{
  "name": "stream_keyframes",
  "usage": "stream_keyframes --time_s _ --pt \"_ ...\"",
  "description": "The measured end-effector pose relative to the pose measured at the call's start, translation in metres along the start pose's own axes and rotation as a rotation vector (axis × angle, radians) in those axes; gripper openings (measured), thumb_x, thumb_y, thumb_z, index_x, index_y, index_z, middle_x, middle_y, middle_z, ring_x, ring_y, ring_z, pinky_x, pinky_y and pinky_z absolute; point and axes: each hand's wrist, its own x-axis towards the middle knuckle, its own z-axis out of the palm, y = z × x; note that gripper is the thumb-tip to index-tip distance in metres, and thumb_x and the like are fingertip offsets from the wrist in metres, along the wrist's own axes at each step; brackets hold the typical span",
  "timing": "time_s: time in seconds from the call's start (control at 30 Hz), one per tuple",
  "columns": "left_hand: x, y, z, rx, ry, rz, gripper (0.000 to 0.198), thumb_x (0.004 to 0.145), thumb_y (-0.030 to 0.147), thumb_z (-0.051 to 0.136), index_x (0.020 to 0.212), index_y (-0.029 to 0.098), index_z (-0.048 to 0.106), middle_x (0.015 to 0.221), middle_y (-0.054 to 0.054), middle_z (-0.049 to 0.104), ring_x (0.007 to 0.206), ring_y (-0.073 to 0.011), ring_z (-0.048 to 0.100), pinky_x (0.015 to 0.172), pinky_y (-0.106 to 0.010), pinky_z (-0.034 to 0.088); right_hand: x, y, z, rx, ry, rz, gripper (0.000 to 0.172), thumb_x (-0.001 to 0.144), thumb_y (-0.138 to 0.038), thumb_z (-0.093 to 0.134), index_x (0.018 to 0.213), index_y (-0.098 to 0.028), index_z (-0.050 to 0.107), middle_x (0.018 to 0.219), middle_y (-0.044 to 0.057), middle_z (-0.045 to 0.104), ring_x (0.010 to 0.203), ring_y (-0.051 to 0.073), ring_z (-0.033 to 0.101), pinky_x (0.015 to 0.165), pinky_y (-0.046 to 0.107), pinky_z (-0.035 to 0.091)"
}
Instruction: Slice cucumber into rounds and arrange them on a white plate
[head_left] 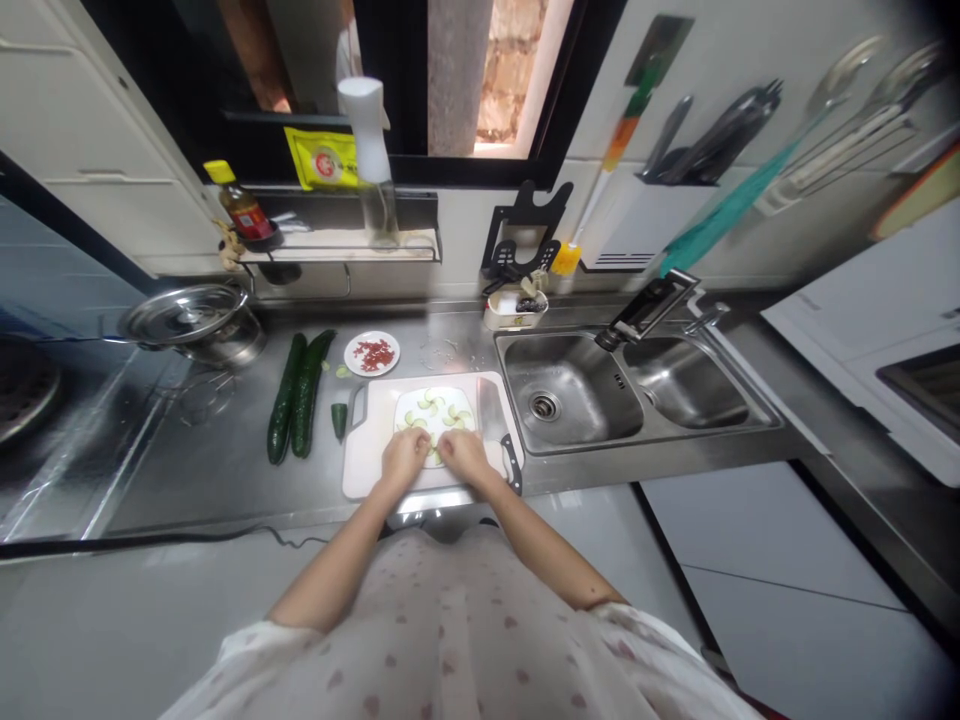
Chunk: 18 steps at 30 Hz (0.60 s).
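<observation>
A kitchen with a steel counter running below a black-framed window; a narrow shelf under the glass bears a yellow-capped bottle, a yellow packet and a white-topped spray bottle; a lidded pot stands toward the left end, and a double sink with a dark tap is set in to the right.

Near the front edge lies a pale chopping board; on it sits a white plate, with pale green slices set out in small fanned groups; a knife lies along the board's right side, its black handle toward the front.

The left hand and the right hand meet over the front part of the plate, close to the slices; the fingers of both are curled inward, the tips near each other; whether they are clamped on a slice I cannot tell.

Left of the board are a cut cucumber end and two whole cucumbers, side by side; behind it is a round dish of red bits.
</observation>
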Motion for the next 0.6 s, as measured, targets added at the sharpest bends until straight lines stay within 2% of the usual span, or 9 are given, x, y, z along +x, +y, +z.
stream_keyframes --time_s 0.6 --pt "0.004 0.005 0.012 0.124 -0.022 -0.014 0.018 0.089 0.029 0.05 0.096 0.022 0.066 0.102 -0.006 0.066 0.097 -0.0189 0.056 0.082 -0.028 0.039 0.007 -0.002 0.008 -0.137 -0.024 -0.057 0.032 0.093 -0.025 0.038 0.094 -0.015 0.069 0.097 0.013 0.069 0.09 0.022 0.057 0.083 0.033 0.028"
